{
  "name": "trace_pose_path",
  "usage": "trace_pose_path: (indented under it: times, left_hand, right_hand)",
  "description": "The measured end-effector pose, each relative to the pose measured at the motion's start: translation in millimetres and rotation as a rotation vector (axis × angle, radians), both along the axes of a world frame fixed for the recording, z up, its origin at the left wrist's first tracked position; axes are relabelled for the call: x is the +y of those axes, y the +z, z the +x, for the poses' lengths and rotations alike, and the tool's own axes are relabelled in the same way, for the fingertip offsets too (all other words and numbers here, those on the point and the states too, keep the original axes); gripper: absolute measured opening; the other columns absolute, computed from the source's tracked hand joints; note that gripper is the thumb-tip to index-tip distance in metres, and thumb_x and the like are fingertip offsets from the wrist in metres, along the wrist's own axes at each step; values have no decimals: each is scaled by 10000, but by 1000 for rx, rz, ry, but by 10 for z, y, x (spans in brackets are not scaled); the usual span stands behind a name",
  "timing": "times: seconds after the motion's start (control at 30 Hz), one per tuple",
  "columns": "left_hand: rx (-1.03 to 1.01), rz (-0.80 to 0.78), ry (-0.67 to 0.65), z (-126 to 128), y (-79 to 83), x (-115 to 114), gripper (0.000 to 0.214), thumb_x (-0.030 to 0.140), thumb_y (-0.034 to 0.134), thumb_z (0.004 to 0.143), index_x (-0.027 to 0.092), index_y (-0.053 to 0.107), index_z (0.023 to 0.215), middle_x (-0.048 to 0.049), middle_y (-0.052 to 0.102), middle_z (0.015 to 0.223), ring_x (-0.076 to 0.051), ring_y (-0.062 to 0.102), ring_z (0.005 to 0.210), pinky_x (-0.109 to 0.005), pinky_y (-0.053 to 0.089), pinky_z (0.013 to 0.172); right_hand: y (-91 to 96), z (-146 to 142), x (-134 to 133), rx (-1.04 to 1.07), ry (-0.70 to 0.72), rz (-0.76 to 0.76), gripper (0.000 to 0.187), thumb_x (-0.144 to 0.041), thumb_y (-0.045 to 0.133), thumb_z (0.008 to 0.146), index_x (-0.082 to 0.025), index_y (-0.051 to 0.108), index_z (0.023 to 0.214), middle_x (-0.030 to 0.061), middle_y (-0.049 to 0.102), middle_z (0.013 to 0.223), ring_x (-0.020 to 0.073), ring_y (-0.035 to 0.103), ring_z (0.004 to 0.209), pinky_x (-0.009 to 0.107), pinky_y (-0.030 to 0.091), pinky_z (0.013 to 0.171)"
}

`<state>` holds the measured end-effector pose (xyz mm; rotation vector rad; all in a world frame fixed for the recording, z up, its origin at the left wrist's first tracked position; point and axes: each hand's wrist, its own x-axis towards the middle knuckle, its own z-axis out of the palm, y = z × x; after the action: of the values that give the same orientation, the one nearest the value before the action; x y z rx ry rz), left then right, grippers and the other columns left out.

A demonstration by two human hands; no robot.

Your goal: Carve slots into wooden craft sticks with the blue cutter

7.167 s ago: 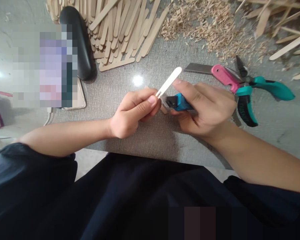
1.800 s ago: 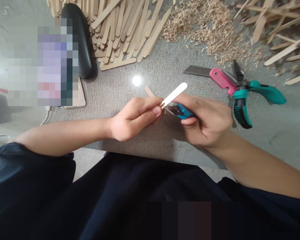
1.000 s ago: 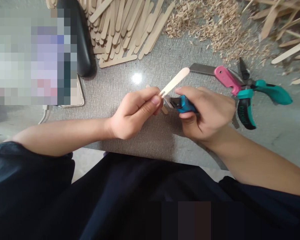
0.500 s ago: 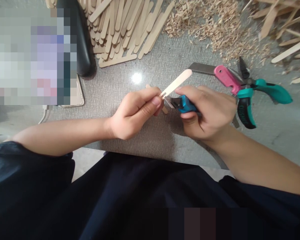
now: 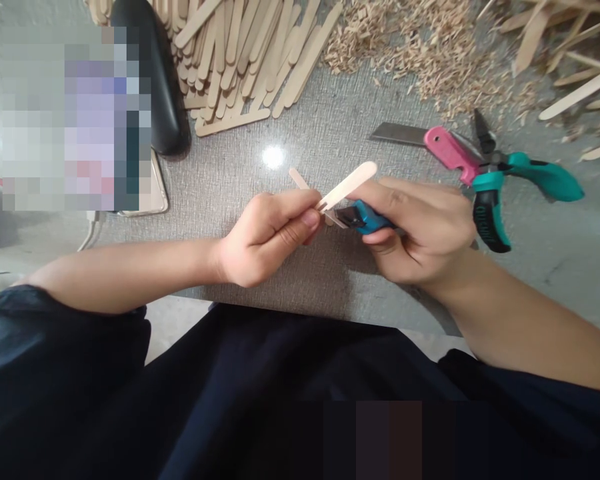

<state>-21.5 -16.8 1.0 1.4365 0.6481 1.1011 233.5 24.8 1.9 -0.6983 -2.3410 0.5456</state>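
My left hand (image 5: 270, 233) pinches the near end of a pale wooden stick (image 5: 349, 185), which points up and to the right above the grey table. My right hand (image 5: 420, 230) is closed round a blue utility knife (image 5: 365, 218); its short blade meets the stick just beyond my left fingertips. My right forefinger lies along the top of the knife, close under the stick. A second small wooden stick (image 5: 300, 180) lies flat on the table behind my hands.
A heap of wooden sticks (image 5: 245, 60) and wood shavings (image 5: 420, 47) fill the back. A pink-handled cutter (image 5: 445, 152) and teal pliers (image 5: 510, 183) lie at the right. A black case (image 5: 150, 73) and a phone stand at the left. The table's near edge (image 5: 330, 313) runs above my lap.
The knife blade has slid back up against the stick near my left fingertips, and the stick's free end has dropped slightly. Both hands keep their grips.
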Motion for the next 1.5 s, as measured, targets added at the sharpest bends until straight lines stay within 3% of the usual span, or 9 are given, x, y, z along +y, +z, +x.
trace_pose_path:
  times: [0.2,0.43,0.63,0.8,1.07,1.3,1.5]
  left_hand:
    - [32,36,46,16,-3,-21,335,305,538,1229,240,516,902,52,491,690,-72,435,541,-268,411,510]
    - [56,-18,143,56,-108,-7,446,531,585,1208,251,561,861,15,556,707,-127,537,619,-329,482,582]
    - [110,-116,188,72,-77,24,594,708,554,1177,255,571,793,-7,549,690,-159,569,665,-364,519,634]
    - [76,-158,191,71,-41,38,563,647,593,1179,252,535,782,-1,567,700,-138,514,631,-349,478,604]
    - [42,-154,194,75,-36,31,519,568,596,1197,243,600,793,-12,635,728,-136,558,640,-348,495,607]
    - [71,-105,199,74,-73,23,511,581,571,1206,242,680,838,-25,670,768,-145,614,684,-348,535,639]
    - [167,-32,251,76,-81,6,522,624,546,1210,251,733,897,-20,698,774,-146,642,679,-344,544,632]
  right_hand:
    - [-14,-34,-71,-43,-70,18,504,-572,431,1257,-256,725,1518,24,711,884,185,625,725,344,435,661]
    - [-111,-48,-31,-66,-153,164,573,-594,418,1248,-220,742,1537,47,697,872,209,567,693,384,422,639]
    - [-196,-67,1,20,-221,263,569,-522,683,1169,-344,645,1708,40,749,953,228,650,787,398,459,730]
    - [-148,-43,-20,-63,-231,209,518,-555,583,1214,-316,665,1666,59,763,981,232,696,809,395,508,740]
    - [-135,-43,13,-84,-179,215,577,-600,416,1251,-214,733,1539,53,736,857,212,627,691,393,448,648]
    - [-136,-58,1,-82,-207,217,580,-629,415,1242,-247,763,1505,40,734,831,217,622,673,396,431,640]
    - [-137,-71,-32,-69,-230,208,544,-619,500,1224,-247,755,1529,88,802,929,253,716,749,417,486,673]
